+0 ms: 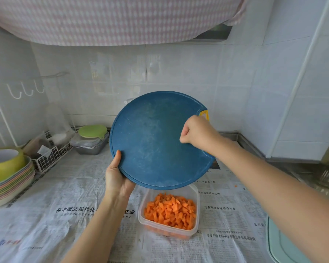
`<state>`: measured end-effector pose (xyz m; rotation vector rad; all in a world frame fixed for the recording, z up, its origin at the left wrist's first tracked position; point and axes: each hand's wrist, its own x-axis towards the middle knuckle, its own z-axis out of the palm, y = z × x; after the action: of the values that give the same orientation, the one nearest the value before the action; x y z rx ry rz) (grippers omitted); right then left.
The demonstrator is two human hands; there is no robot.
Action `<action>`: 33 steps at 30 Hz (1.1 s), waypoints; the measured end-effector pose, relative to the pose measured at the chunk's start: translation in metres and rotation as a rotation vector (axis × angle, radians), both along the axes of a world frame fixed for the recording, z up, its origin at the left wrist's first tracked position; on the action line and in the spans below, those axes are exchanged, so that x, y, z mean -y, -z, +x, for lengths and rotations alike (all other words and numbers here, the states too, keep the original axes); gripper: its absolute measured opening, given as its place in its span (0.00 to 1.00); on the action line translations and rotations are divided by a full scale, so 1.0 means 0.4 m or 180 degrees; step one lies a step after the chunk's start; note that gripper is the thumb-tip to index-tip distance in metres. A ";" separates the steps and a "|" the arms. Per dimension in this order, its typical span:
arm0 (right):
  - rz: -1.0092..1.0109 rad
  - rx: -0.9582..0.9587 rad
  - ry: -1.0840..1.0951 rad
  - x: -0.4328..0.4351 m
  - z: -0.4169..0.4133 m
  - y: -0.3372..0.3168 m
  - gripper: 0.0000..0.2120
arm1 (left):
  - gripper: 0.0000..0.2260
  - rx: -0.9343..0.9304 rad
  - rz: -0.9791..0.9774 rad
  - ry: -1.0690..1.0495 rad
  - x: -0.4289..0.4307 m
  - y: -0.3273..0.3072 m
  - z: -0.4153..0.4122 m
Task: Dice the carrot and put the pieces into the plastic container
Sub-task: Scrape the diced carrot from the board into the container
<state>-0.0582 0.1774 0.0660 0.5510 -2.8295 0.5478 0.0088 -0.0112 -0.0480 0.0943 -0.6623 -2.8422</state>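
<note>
Head view: left grip (pixel 118 179) clasps cutting board (pixel 152 141) tilted over plastic container (pixel 197 215); right grip (pixel 196 132) curled, hold unclear; keep rim centred.

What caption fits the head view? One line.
Left hand tilts round blue cutting board over clear plastic container of diced carrot, right hand fisted.

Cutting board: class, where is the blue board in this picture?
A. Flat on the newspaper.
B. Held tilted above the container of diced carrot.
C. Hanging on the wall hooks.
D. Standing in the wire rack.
B: the left hand grips the cutting board by its lower left edge, tilted up off the counter, its lower rim over the container that holds the carrot pieces.
</note>
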 end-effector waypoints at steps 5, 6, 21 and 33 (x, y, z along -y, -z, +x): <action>0.0651 0.0749 -0.0724 0.003 0.164 0.092 0.07 | 0.11 0.0006 -0.0010 -0.0045 0.002 0.002 -0.003; 0.0728 0.0923 -0.0887 -0.001 0.190 0.104 0.08 | 0.12 0.0010 -0.0020 -0.0049 0.003 0.004 -0.004; -0.0260 0.0365 -0.0773 -0.058 0.186 0.152 0.07 | 0.12 0.0038 0.0168 -0.0124 0.002 0.005 -0.005; -0.0143 0.0559 -0.1661 -0.109 0.193 0.204 0.13 | 0.11 0.0098 0.0192 -0.0128 0.005 0.009 -0.011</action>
<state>0.0188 0.2208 -0.0157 1.3055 -2.8120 0.7763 0.0046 -0.0134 -0.0517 0.1595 -0.5742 -2.8277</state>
